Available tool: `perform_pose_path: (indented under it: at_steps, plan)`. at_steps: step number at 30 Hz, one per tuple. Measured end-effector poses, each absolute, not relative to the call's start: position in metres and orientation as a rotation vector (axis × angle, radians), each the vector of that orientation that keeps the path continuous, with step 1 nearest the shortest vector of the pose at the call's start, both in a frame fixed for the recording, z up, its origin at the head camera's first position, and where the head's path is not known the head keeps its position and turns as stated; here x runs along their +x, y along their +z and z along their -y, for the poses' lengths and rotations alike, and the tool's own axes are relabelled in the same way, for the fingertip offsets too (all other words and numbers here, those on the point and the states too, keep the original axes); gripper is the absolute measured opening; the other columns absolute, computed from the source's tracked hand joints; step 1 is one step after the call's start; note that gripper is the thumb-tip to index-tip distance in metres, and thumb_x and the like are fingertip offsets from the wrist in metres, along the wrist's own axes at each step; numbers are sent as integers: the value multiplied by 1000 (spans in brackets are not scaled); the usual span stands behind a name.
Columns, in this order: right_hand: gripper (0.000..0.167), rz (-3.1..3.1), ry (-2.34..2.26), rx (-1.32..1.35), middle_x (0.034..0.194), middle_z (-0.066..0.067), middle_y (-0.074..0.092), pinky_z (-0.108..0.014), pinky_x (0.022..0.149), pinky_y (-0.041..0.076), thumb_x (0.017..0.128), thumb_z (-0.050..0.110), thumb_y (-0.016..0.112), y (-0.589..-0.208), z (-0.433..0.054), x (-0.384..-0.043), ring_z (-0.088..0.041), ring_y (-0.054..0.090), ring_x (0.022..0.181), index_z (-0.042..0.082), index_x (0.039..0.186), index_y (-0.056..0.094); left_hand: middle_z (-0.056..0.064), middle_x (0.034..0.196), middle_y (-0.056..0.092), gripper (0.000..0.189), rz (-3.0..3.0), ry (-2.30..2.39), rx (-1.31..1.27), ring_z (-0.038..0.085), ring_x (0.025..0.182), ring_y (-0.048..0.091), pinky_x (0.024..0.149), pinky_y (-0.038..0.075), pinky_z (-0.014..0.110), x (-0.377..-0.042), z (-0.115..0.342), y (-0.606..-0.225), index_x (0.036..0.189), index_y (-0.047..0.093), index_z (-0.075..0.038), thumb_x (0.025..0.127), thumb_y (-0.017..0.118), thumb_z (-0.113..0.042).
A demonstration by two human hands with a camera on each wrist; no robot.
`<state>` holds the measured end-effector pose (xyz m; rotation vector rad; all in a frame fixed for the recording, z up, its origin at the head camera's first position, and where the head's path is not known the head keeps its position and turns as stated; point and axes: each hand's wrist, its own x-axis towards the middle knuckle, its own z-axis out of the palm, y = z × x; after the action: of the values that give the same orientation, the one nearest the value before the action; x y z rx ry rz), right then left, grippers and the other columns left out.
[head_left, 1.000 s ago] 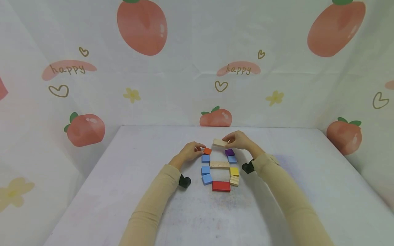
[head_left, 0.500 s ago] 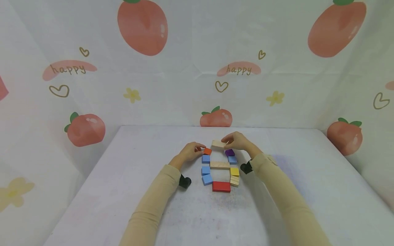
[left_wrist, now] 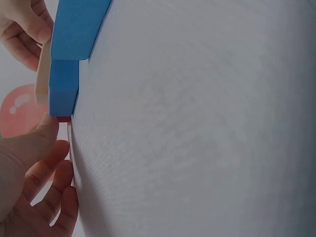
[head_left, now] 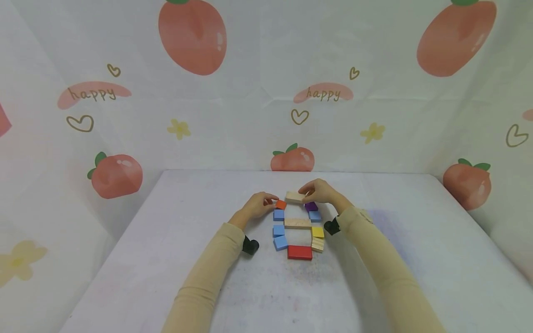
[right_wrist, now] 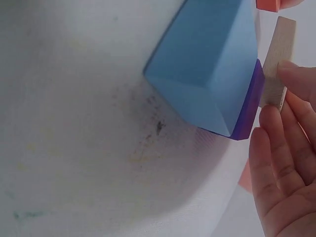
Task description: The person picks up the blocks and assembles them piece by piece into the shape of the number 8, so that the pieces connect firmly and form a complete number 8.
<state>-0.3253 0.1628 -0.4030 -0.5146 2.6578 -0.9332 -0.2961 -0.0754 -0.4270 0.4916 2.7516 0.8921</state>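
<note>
My right hand (head_left: pixel 319 190) pinches a plain wooden block (head_left: pixel 294 197) between thumb and fingers at its right end. In the right wrist view this wooden block (right_wrist: pixel 280 54) stands just beyond a purple block (right_wrist: pixel 251 106). My left hand (head_left: pixel 259 204) has its thumb and index finger at the left and far sides of a small orange block (head_left: pixel 281 204). Only a sliver of the orange block (left_wrist: pixel 64 119) shows past the blue one in the left wrist view. The wooden block spans the far gap between the orange block and the purple block (head_left: pixel 311 206).
Several blocks form a ring on the white table (head_left: pixel 166 277): blue blocks (head_left: pixel 278 231) at left, a blue one (head_left: pixel 314 216), a yellow one (head_left: pixel 317 232) and a striped wooden one (head_left: pixel 318 244) at right. A wooden bar (head_left: pixel 297 224) crosses the middle; a red block (head_left: pixel 300 252) lies nearest.
My right hand has brought the wooden block slightly left, nearer and down toward the orange and purple blocks. My left hand has stayed at the orange block.
</note>
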Motion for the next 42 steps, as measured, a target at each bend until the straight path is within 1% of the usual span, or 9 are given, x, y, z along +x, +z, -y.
perform_pose_path:
  at_steps: [17, 34, 38, 42]
  plan:
    - [34, -2638, -882, -458, 115, -14, 66, -36, 89, 52, 82, 16, 70, -403, -161, -330, -25, 62, 102, 4, 114, 65, 10, 108, 61, 32, -2748, 897, 489, 21, 94, 54, 86, 47, 33, -297, 75, -427, 123, 61, -16, 92, 59, -18]
    - [34, -2616, -850, -483, 116, -15, 66, -39, 92, 50, 82, 14, 70, -401, -162, -330, -28, 61, 106, 2, 113, 65, 10, 107, 61, 32, -2736, 915, 485, 21, 94, 54, 86, 47, 34, -297, 76, -429, 123, 61, -15, 91, 59, -18]
    - [34, -2613, -835, -509, 115, -16, 66, -40, 93, 49, 82, 15, 70, -402, -162, -329, -28, 61, 107, 1, 113, 65, 10, 108, 61, 32, -2730, 917, 475, 21, 96, 54, 88, 47, 34, -297, 76, -428, 124, 61, -16, 92, 59, -18]
    - [35, -2602, -840, -511, 116, -16, 65, -41, 95, 48, 82, 18, 69, -402, -161, -330, -29, 59, 108, 2, 114, 65, 10, 107, 61, 32, -2733, 916, 471, 21, 95, 54, 87, 47, 33, -296, 76, -427, 123, 61, -15, 91, 59, -17]
